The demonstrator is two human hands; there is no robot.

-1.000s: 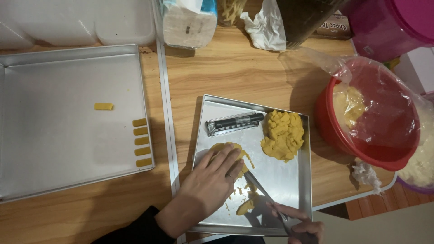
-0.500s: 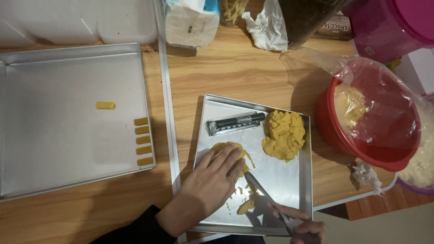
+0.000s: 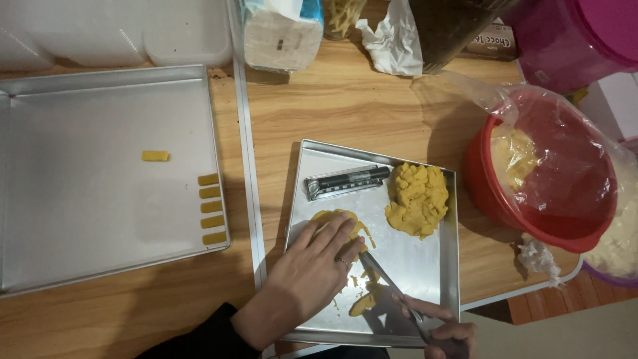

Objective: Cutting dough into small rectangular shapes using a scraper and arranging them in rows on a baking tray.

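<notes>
This is a home kitchen with baking under way. A wooden surface carries two metal trays: the big tray with small yellow dough pieces lined along its edge, and the small tray with a lump of yellow dough. A red bowl lined with clear plastic sits at the right, with a pink tub behind.

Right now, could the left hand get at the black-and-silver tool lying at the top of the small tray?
Probably yes. The left hand rests on the flattened dough, and the black-and-silver tool lies just beyond its fingertips on the small tray, with only bare metal between them.
</notes>
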